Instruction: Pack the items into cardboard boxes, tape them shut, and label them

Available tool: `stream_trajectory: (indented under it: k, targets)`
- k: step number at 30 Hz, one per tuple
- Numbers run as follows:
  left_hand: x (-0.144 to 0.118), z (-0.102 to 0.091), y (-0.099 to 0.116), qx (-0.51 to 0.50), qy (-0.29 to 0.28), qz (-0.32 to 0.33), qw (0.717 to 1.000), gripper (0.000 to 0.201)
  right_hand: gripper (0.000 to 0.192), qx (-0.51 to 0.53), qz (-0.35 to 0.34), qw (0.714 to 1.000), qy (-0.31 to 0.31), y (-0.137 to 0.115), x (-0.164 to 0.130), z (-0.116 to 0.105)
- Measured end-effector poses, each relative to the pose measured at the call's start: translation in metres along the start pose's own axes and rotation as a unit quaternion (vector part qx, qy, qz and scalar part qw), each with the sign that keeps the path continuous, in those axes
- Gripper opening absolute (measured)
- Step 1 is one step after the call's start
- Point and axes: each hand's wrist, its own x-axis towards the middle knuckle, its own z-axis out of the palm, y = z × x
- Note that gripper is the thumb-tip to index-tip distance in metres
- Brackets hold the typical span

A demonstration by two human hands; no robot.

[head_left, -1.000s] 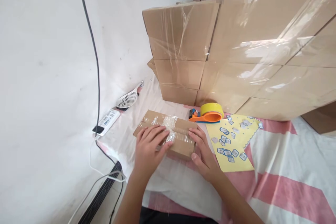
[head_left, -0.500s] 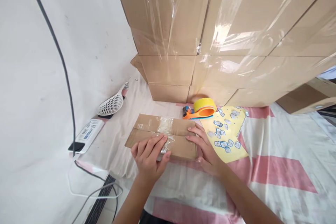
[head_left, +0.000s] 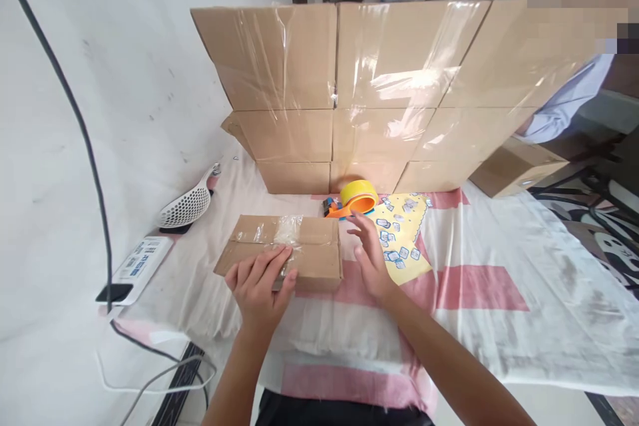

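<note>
Plainly, no writing can be read on the small cardboard box (head_left: pixel 284 251), which lies taped shut on the pink-and-white cloth (head_left: pixel 479 293), its contents hidden. It is pressed near its front edge by the left hand (head_left: pixel 259 283), fingers spread flat on the tape, while the right hand (head_left: pixel 368 253) is held open just beside its right end, nothing gripped. Small blue-and-white stickers, too tiny to read, are scattered on a yellow sheet (head_left: pixel 407 266) beside an orange tape dispenser (head_left: pixel 352 198), before a wall of taped cartons (head_left: pixel 349 93).

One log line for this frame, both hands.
left hand: pressing small taped box | right hand: open, off box, near tape dispenser
</note>
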Motion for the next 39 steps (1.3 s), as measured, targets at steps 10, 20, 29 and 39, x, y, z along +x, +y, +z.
stream_trajectory:
  k: [10, 20, 29, 39]
  targets:
    - [-0.007, 0.009, 0.002, -0.002, 0.025, -0.055, 0.998, 0.039, 0.065, 0.097, 0.186, 0.97, 0.126, 0.04, 0.049, -0.01]
    - [-0.002, 0.03, -0.003, 0.031, 0.177, 0.051, 0.982, 0.042, 0.036, 0.091, 0.204, 0.947, 0.231, 0.055, 0.102, 0.023]
    - [0.017, 0.049, -0.028, 0.004, 0.205, 0.112, 0.972, 0.045, 0.034, 0.081, 0.069, 0.964, 0.245, -0.004, 0.057, -0.02]
    - [-0.011, 0.062, 0.106, -0.254, -0.031, 0.076, 0.964, 0.024, 0.031, 0.104, 0.007, 0.985, 0.135, 0.001, -0.015, -0.075]
